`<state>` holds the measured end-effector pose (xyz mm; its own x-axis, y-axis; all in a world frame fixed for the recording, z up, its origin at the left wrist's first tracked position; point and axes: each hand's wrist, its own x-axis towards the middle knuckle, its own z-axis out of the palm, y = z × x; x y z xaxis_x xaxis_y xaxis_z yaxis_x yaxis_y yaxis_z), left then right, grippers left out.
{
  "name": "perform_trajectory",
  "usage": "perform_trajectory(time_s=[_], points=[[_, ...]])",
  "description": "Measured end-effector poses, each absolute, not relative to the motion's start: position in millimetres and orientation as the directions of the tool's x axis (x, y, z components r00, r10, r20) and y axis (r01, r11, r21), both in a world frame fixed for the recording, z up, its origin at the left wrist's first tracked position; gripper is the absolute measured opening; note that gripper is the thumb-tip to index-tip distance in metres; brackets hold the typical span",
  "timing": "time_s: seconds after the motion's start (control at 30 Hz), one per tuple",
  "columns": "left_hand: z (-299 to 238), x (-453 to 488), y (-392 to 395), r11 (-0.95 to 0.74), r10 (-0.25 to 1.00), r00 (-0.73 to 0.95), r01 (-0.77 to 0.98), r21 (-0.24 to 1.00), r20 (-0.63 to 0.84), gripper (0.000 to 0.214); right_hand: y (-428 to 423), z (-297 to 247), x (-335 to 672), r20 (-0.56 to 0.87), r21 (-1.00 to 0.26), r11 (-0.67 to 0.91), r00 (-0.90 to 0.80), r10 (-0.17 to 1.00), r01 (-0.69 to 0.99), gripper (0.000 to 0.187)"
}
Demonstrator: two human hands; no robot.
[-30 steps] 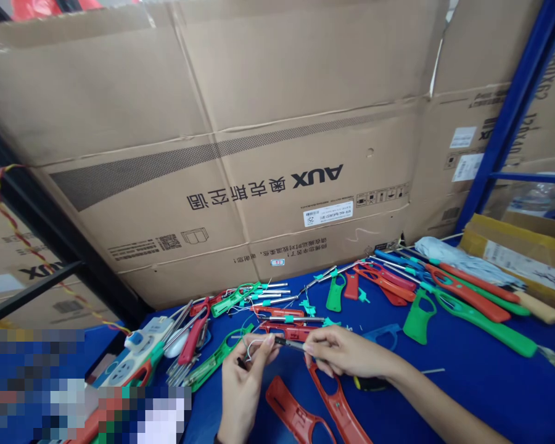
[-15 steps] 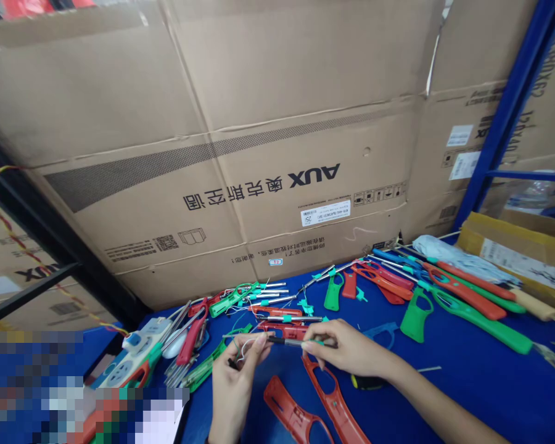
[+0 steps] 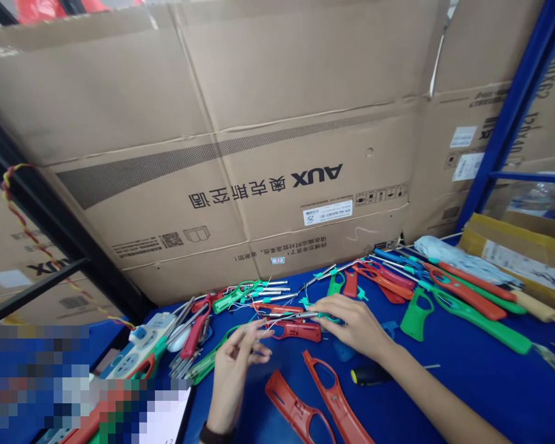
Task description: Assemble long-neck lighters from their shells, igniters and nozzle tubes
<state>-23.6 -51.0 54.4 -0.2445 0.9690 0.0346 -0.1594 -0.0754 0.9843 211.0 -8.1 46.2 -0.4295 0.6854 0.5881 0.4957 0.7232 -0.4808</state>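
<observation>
Head view: our right hand (image 3: 351,327) pinches a thin metal lighter rod (image 3: 293,315) just above a red lighter handle (image 3: 298,331) on the blue surface (image 3: 268,407). Our left hand (image 3: 235,370) stands open beside it, fingers parted and holding nothing visible, near fine wires (image 3: 264,332). A green lighter handle (image 3: 481,322) lies off to the right.

Camera worn on your head, facing forward and down, close above your left hand (image 3: 235,373) and right hand (image 3: 354,327), blue workbench (image 3: 513,394) below, cardboard cartons (image 3: 213,105) just beyond
</observation>
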Motion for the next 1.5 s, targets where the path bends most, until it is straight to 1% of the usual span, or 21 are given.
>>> perform_trajectory(time_s=[0.1, 0.17, 0.33, 0.43, 0.67, 0.8, 0.97, 1.03, 1.17, 1.3, 1.4, 1.5], points=[[51.7, -26.5, -46.1, -0.011, 0.977, -0.21, -0.243, 0.97, -0.041, 0.058, -5.8, 45.0, 214.0, 0.597, -0.498, 0.713, -0.401, 0.695, 0.494, 0.022], [50.0, -27.7, -43.6, 0.017, 0.983, -0.168, -0.294, 0.956, -0.07, 0.06, -5.2, 44.0, 214.3, 0.597, -0.529, 0.703, -0.381, 0.707, 0.475, 0.021], [48.0, -27.2, -42.9, 0.017, 0.994, -0.092, -0.343, 0.939, -0.052, 0.05, -5.3, 42.2, 212.2, 0.622, -0.57, 0.703, -0.335, 0.707, 0.425, 0.019], [50.1, -27.5, -45.1, 0.007, 0.997, -0.072, -0.36, 0.933, -0.035, 0.048, -5.1, 42.1, 212.0, 0.621, -0.577, 0.689, -0.311, 0.719, 0.438, 0.018], [53.5, -35.5, -48.9, 0.022, 0.993, -0.094, -0.459, 0.888, -0.074, 0.044, -2.8, 41.6, 212.6, 0.603, -0.576, 0.66, -0.293, 0.742, 0.483, 0.017], [49.0, -40.9, -48.4, 0.015, 0.991, -0.113, -0.425, 0.905, -0.069, 0.042, -3.6, 41.8, 213.7, 0.615, -0.551, 0.678, -0.312, 0.724, 0.486, 0.018], [45.4, -48.3, -43.9, -0.041, 0.985, -0.169, -0.389, 0.92, -0.027, 0.039, -3.5, 41.9, 215.9, 0.657, -0.465, 0.725, -0.351, 0.667, 0.508, 0.02], [44.6, -51.6, -42.5, -0.077, 0.981, -0.193, -0.332, 0.94, 0.012, 0.037, -2.7, 41.3, 216.0, 0.667, -0.43, 0.736, -0.365, 0.649, 0.523, 0.021], [42.4, -57.1, -41.4, -0.151, 0.971, -0.205, -0.139, 0.979, 0.12, 0.034, -2.4, 41.3, 215.1, 0.68, -0.388, 0.745, -0.378, 0.629, 0.542, 0.02], [39.6, -59.4, -40.6, -0.167, 0.971, -0.179, -0.031, 0.986, 0.159, 0.031, -4.6, 43.9, 215.1, 0.674, -0.374, 0.741, -0.386, 0.63, 0.558, 0.019], [37.8, -60.4, -39.9, -0.184, 0.964, -0.198, -0.022, 0.983, 0.176, 0.029, -5.8, 45.2, 215.6, 0.676, -0.359, 0.745, -0.393, 0.623, 0.562, 0.019], [36.9, -61.4, -39.3, -0.197, 0.96, -0.214, -0.052, 0.979, 0.182, 0.03, -5.6, 44.5, 215.8, 0.682, -0.346, 0.756, -0.404, 0.61, 0.556, 0.019]])
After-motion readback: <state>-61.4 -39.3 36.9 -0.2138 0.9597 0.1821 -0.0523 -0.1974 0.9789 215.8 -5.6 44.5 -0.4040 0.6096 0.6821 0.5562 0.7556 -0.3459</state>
